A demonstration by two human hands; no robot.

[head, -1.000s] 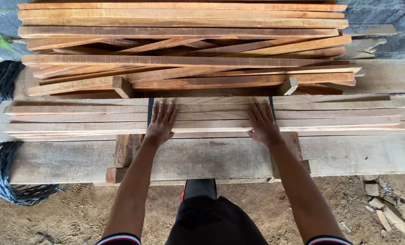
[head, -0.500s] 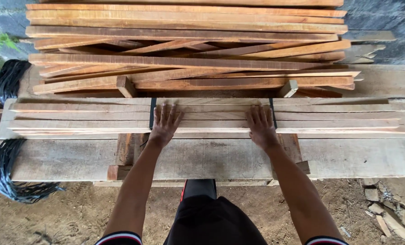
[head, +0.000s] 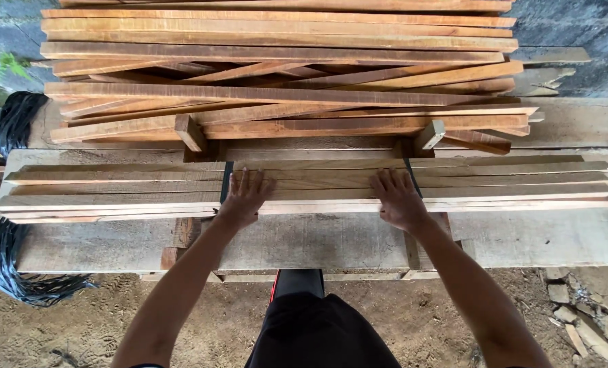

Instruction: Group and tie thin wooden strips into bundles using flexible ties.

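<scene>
Head view: behind a flat row of long pale wooden slats (head: 113,187) rises a big pile of reddish-brown wooden slats (head: 283,68); the row lies on a grey plank bench (head: 317,242). Left hand (head: 244,199) and right hand (head: 399,200) press on it, palms flat, fingers spread, grasping nothing; two black straps (head: 226,178) cross it.

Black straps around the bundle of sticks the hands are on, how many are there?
2. One black strap crosses the bundle of sticks just beside the left hand; the other black strap crosses by the right hand. Hands may hide part of each.
</scene>
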